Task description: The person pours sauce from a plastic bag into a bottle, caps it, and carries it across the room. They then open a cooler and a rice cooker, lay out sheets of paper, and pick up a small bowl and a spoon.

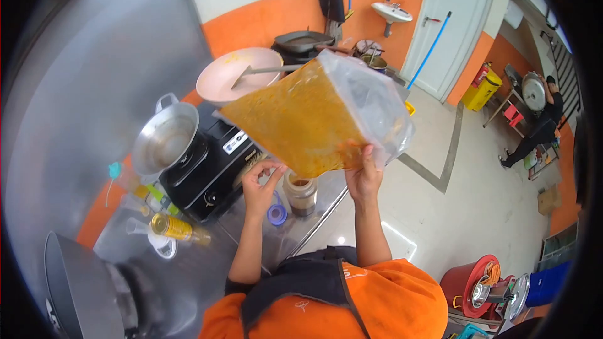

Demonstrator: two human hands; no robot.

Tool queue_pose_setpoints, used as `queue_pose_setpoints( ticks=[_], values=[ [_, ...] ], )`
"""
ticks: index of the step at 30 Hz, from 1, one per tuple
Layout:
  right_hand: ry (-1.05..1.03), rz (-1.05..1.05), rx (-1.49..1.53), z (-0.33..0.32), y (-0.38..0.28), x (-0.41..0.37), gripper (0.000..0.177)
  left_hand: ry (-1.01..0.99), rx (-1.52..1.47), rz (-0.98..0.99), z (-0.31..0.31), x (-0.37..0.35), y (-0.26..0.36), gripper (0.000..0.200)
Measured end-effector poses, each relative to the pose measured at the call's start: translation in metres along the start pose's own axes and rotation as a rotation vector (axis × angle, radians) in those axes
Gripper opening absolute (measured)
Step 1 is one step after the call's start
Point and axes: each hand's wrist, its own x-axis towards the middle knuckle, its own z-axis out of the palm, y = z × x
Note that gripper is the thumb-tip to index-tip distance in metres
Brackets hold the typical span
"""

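A clear plastic bag (301,119) with orange-brown, sauce-like contents is held up tilted over the counter. My right hand (364,176) grips its lower right edge, fingers partly behind the bag. My left hand (262,182) is at the bag's lower left edge, thumb and forefinger pinched together; what they hold, if anything, is too small to tell. Just below the bag stands an open jar (300,196) with dark contents, and a blue lid (277,215) lies beside it. The black gas stove (213,182) is left of my left hand, with a metal pan (166,139) on it.
A pink bowl (220,75) with a spatula sits behind the stove. Yellow-labelled jar (173,227) and bottles stand at the left, near a large grey pan (81,289). At the far right, another person (540,125) holds a round metal lid. A red bin (465,282) is lower right.
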Motion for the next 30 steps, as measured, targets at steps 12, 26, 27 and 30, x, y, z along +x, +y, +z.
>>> queue_pose_setpoints(
  ticks=[12, 26, 27, 30],
  values=[
    [0.025, -0.009, -0.192, 0.000, -0.002, 0.007, 0.029, -0.001, 0.094, 0.024, -0.001, -0.008, -0.005, 0.015],
    [0.007, 0.019, -0.083, 0.012, 0.001, 0.007, 0.029, -0.247, -0.266, -0.017, 0.007, 0.003, -0.010, 0.068],
    [0.005, 0.018, -0.079, 0.012, 0.001, 0.007, 0.028, -0.246, -0.266, -0.017, 0.007, 0.004, -0.010, 0.068],
    [0.026, 0.017, -0.071, 0.006, 0.005, 0.008, 0.029, -0.270, -0.190, -0.020, 0.005, 0.007, -0.010, 0.068]
  ],
)
